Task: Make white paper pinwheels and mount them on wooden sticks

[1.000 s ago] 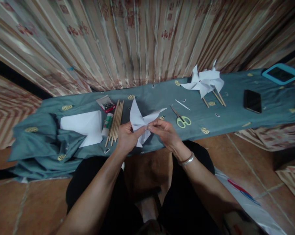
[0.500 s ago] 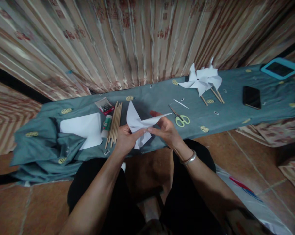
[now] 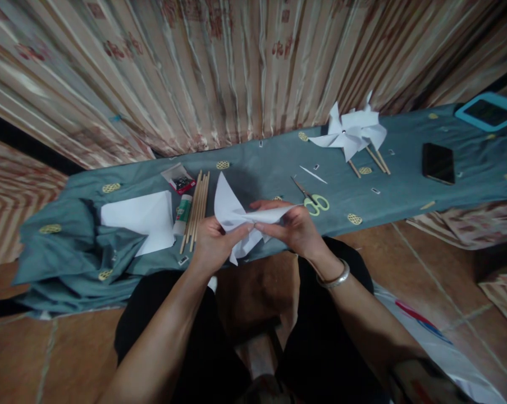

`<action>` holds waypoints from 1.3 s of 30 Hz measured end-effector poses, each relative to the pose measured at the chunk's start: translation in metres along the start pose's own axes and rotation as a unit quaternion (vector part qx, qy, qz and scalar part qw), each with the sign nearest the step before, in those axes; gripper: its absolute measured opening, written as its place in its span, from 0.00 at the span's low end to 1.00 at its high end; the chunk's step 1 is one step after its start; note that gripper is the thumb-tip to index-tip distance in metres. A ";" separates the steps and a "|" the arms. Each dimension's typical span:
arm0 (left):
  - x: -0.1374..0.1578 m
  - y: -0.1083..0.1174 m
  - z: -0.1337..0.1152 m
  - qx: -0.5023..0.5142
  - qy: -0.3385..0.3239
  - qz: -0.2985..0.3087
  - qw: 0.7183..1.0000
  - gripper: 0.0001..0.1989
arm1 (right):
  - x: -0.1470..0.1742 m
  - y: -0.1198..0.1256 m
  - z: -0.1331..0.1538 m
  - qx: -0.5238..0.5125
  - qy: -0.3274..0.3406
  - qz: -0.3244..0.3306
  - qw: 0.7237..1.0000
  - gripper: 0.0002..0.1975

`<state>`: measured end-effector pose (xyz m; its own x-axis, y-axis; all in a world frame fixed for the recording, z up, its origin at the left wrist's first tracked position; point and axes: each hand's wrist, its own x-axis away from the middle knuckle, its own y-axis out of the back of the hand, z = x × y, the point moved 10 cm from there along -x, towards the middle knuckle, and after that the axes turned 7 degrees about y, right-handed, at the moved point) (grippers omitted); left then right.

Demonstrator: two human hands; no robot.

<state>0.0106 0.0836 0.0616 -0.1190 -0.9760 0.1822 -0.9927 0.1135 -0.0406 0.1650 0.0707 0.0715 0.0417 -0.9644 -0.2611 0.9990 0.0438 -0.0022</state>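
Between my hands is a white paper pinwheel (image 3: 228, 205), its blades folded toward the middle and some points sticking out. My left hand (image 3: 213, 241) grips its left side, thumb pressed at the centre. From the right, my right hand (image 3: 297, 230) pinches the paper, its thumb meeting the left thumb and its fingers behind a blade. The fingertips behind the paper are partly hidden. Just left of my left hand lie several wooden sticks (image 3: 197, 207) and a glue stick (image 3: 183, 214). Scissors (image 3: 316, 204) with light green handles rest beyond my right hand.
On the cloth-covered table (image 3: 253, 163) lie white paper sheets (image 3: 152, 219), an opened small box of dark pins (image 3: 179, 178) and a thin white strip (image 3: 313, 174). Finished pinwheels (image 3: 354, 132) on sticks, a phone (image 3: 438, 163) and a blue-framed tablet (image 3: 489, 111) are at the right.
My right hand has shifted slightly right and its fingers now curl over the right-hand blade's tip. My left hand stays on the pinwheel. The whole view has shifted a little.
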 end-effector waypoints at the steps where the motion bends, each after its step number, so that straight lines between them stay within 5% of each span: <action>1: 0.000 0.000 0.001 -0.002 0.001 -0.002 1.000 0.13 | 0.000 0.000 -0.001 -0.003 -0.004 -0.004 1.000 0.12; 14: -0.004 0.007 0.008 -0.031 0.000 -0.055 0.998 0.14 | -0.001 -0.001 -0.017 0.007 -0.023 -0.011 1.000 0.09; 39: -0.013 0.007 0.024 -0.043 0.017 -0.057 0.997 0.15 | -0.001 0.003 -0.038 0.037 -0.058 -0.001 0.998 0.10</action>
<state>0.0061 0.0923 0.0354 -0.0046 -0.9770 0.2134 -0.9976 0.0191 0.0660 0.1677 0.0818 0.0348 0.0366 -0.9884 -0.1474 0.9972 0.0265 0.0693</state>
